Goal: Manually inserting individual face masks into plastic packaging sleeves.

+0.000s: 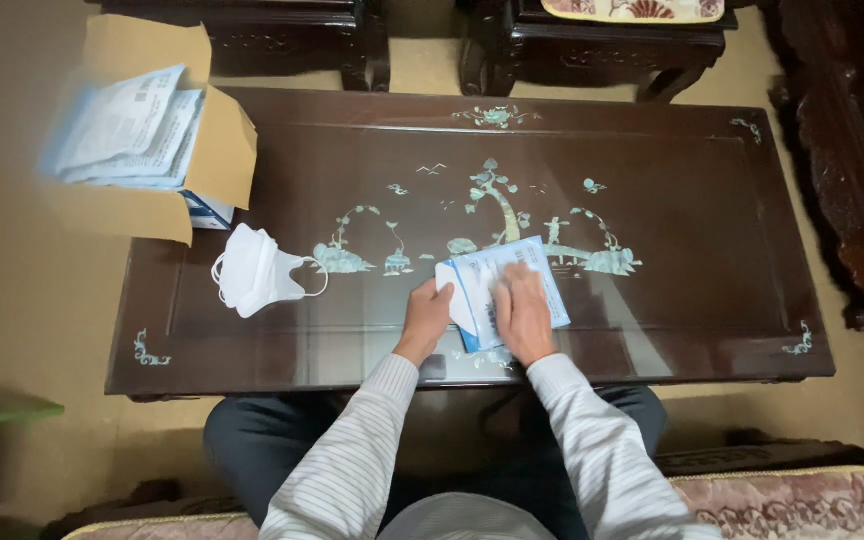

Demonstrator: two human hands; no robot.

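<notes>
A flat blue and white mask packet (pixel 512 268) lies on the dark wooden table (pixel 692 250) near its front edge. My right hand (pixel 524 316) presses down on the packet's middle. My left hand (pixel 426 317) grips the packet's left end, where something white sticks out. Whether that white piece is a mask or the packet's flap I cannot tell. A small stack of white folded face masks (pixel 250 270) with ear loops rests on the table to the left, apart from both hands.
An open cardboard box (pixel 214 160) full of blue and white packets (pixel 127 130) sits at the table's far left corner. Dark carved chairs (pixel 602 45) stand behind the table. A cushioned seat edge (pixel 802 495) is below me.
</notes>
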